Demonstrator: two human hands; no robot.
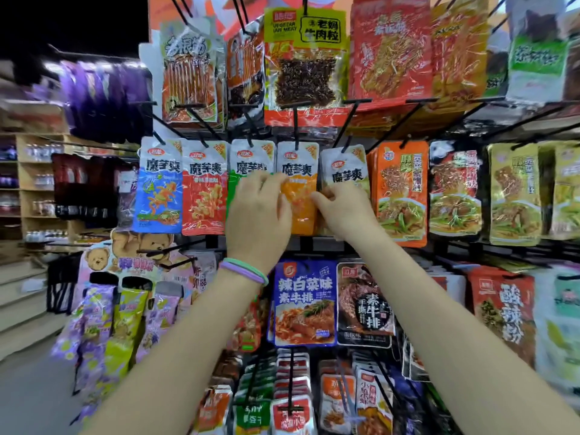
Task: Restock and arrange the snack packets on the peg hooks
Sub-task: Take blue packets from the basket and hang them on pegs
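Orange flat foil snack packet (298,196) hanging upright, long axis vertical, on black wire peg hook (295,125), middle row of rack, fourth in a run of five same-brand packets. Sits directly between both hands, at the same height.

Left hand (258,215) on the packet's left edge, fingers curled over the seam with the green-and-white foil packet (248,164) next door; green one mostly hidden behind that hand. Looks like a grip on the orange edge, but which of the two packets is pinched: cannot tell.

Right hand (342,211) on the packet's right edge, fingertips bunched against the side seam, pinching or pressing it; also overlapping the lower half of the white-and-grey foil packet (345,171).

Both hands about equally near, one per side edge. Likely step: squaring the orange stack on its hook. Next move probably a straight push back along the hook axis, away from the camera, keeping the hang hole on the wire.

Risk: dragging either neighbour askew.
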